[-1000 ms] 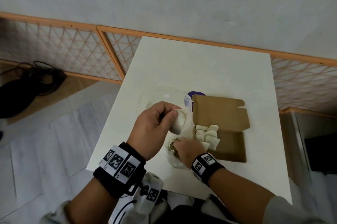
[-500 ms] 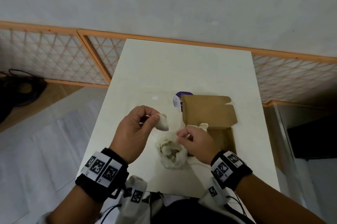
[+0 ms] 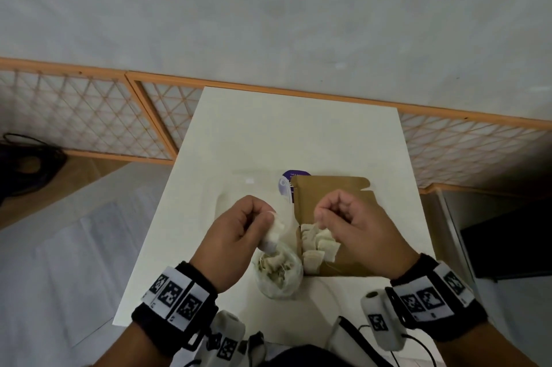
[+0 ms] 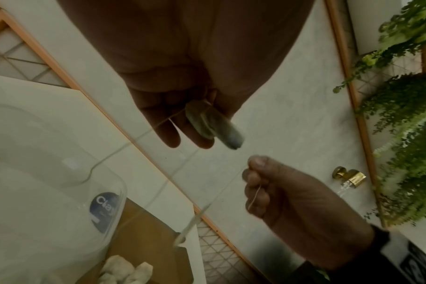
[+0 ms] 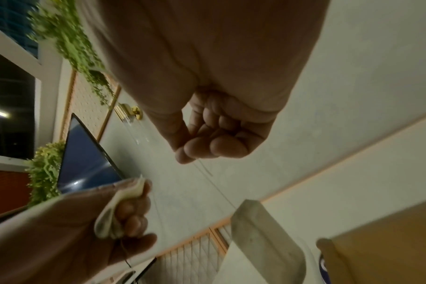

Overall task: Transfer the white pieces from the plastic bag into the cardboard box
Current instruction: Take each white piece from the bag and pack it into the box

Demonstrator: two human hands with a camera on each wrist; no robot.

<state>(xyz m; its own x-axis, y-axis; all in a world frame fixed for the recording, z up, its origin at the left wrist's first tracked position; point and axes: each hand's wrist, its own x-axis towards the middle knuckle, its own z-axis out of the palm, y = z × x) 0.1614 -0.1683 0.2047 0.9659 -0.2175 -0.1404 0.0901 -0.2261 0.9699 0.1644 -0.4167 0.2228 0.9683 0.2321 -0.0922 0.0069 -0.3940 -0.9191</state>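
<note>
My left hand [image 3: 265, 218] pinches one white piece [image 3: 273, 235] just above the clear plastic bag [image 3: 279, 275], which holds more pieces and stands at the front of the table. The same piece [image 4: 214, 124] shows between thumb and fingers in the left wrist view. My right hand [image 3: 321, 212] hovers over the open cardboard box [image 3: 346, 259], fingers curled, pinching a thin thread [image 4: 254, 194]. Several white pieces [image 3: 316, 244] lie in the box's left end. The box lid [image 3: 328, 190] stands open at the back.
A clear plastic sheet with a round purple label [image 3: 286, 187] lies behind the box. The white table [image 3: 298, 127] ends close to my body. A wooden lattice rail [image 3: 89, 115] runs behind it, and black cables [image 3: 27, 163] lie on the floor at the left.
My right hand has lifted from the bag's mouth to above the box, pinching the thread. My left hand keeps its piece and has stayed over the bag.
</note>
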